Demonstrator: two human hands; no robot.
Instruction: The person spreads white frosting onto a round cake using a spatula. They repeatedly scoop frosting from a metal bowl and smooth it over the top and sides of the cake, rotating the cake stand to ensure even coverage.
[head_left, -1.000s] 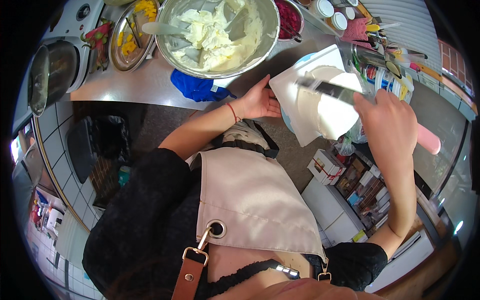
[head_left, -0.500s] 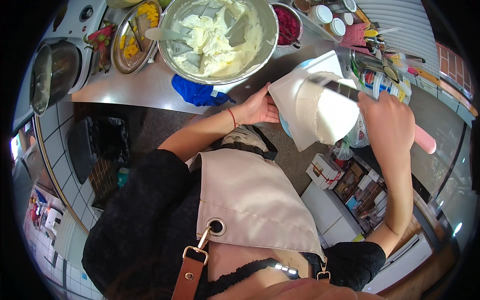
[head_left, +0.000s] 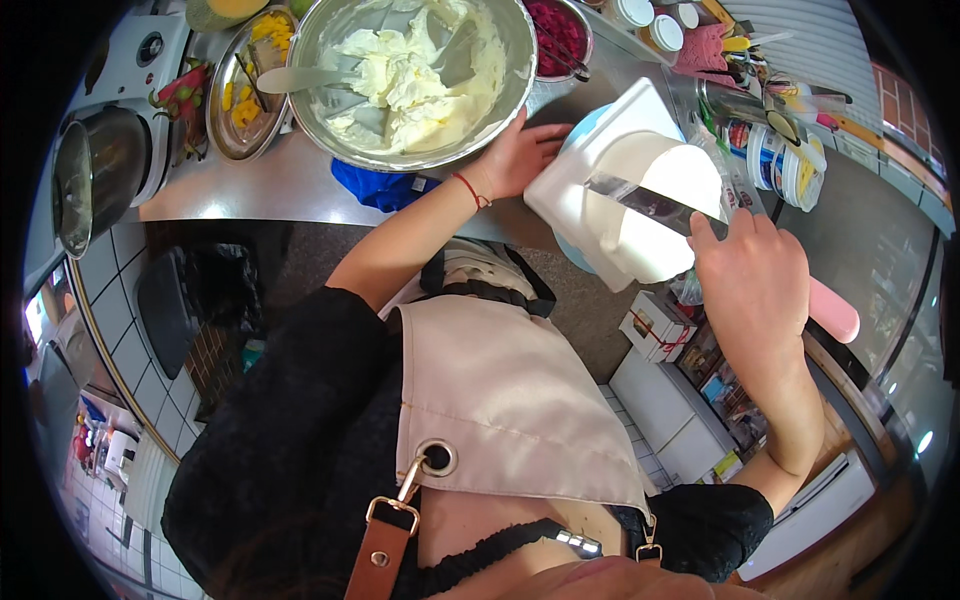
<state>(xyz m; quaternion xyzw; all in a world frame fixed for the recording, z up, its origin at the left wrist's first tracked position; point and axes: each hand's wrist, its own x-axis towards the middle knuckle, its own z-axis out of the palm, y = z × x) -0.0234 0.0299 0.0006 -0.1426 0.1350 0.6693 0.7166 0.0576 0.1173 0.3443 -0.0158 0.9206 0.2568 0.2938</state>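
A cake (head_left: pixel 675 165) coated in white cream stands on a square white board (head_left: pixel 556 192). Beneath the board, the rim of a light-blue turntable (head_left: pixel 592 124) peeks out. My right hand (head_left: pixel 752 275) is closed round an icing spatula (head_left: pixel 655 205) with a pink handle; its metal blade lies against the cake's near side and top edge. Left of the board is my left hand (head_left: pixel 512 162), fingers stretched out toward the turntable's edge and holding nothing. Whether those fingertips touch the turntable I cannot tell. The big metal bowl (head_left: pixel 312 128) of whipped cream (head_left: pixel 415 90) sits just beyond that hand.
A pale spatula (head_left: pixel 300 80) rests in the bowl. A blue cloth (head_left: pixel 375 187) lies below it, at the steel counter's (head_left: pixel 230 195) edge. Further left are a plate of yellow fruit (head_left: pixel 240 110) and dragon fruit (head_left: pixel 183 103). Jars, tools and tubs (head_left: pixel 785 165) crowd the right.
The spatula blade has come down and left across the cake with my right hand. My left hand has moved up and right, nearer the bowl. The board has turned slightly.
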